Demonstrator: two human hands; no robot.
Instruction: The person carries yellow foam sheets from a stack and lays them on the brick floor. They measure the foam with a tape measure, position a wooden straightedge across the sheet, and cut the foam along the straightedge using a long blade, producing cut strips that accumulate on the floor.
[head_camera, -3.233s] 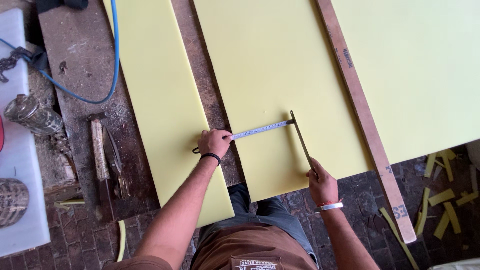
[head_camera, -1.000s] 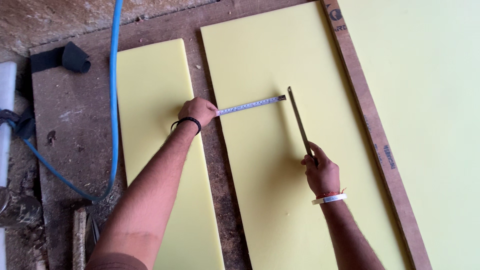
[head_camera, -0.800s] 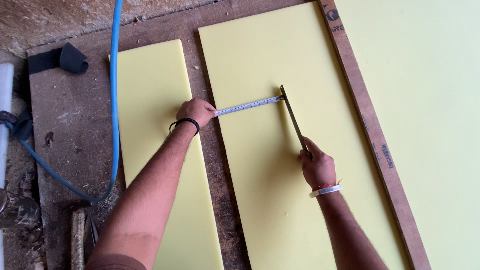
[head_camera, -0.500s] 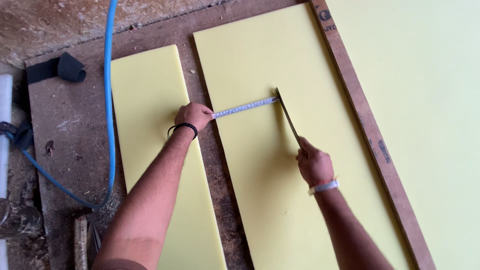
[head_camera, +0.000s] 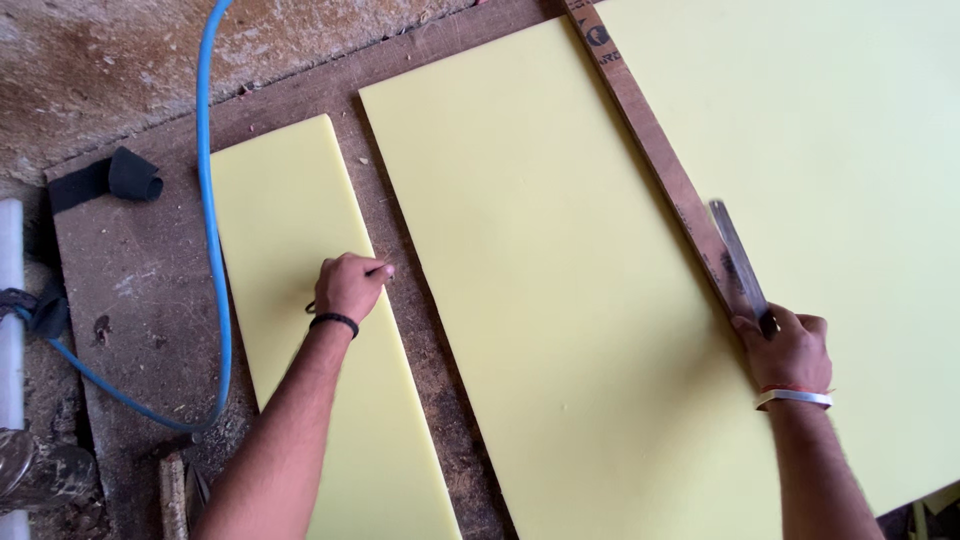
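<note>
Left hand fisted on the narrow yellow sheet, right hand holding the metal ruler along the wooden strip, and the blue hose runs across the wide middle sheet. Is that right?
One thing is off. In the head view the blue hose lies on the wooden board left of the narrow yellow sheet, not on the wide middle sheet. The left hand and the right hand with the metal ruler along the wooden strip are as described.

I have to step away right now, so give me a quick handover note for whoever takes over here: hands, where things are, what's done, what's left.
Left hand: closed into a fist, resting on the right edge of the narrow yellow sheet; what it grips is hidden.
Right hand: gripping a metal ruler that lies along the wooden batten.
The batten sits between the middle yellow sheet and the large right sheet.
Done: no marks or cuts visible on the middle sheet.
Left: cannot tell from here.
</note>
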